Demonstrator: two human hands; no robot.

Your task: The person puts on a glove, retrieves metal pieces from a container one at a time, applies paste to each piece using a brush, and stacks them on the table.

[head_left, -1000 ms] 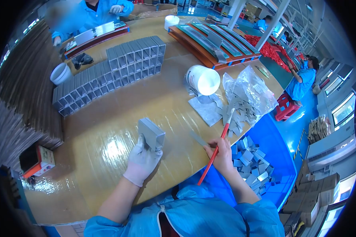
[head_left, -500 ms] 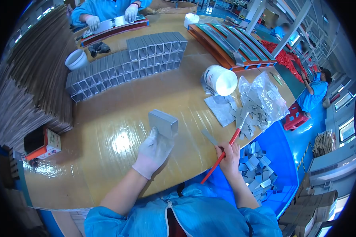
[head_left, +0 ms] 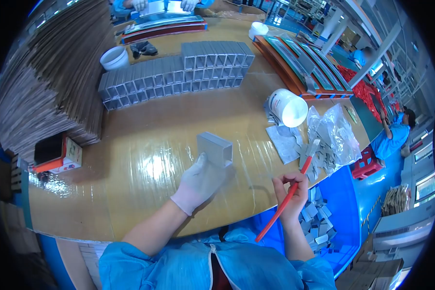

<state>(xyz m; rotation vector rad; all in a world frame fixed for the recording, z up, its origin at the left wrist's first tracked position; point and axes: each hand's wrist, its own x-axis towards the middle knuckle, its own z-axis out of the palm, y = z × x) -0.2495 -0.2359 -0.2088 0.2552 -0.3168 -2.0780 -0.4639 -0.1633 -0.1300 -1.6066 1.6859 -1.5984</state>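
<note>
Glossy counter [head_left: 125, 198]; your left hand [head_left: 200, 182] gripped grey box [head_left: 213, 147], right hand [head_left: 296, 197] red brush [head_left: 272, 218]; its one-o'clock tip [head_left: 315, 146], near scraps [head_left: 327, 155], likely risked snagging.

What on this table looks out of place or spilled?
The white tub by the grey cloth appears tipped rather than upright. Loose grey pieces lie untidily around the clear plastic bag, though perhaps deliberately.
</note>
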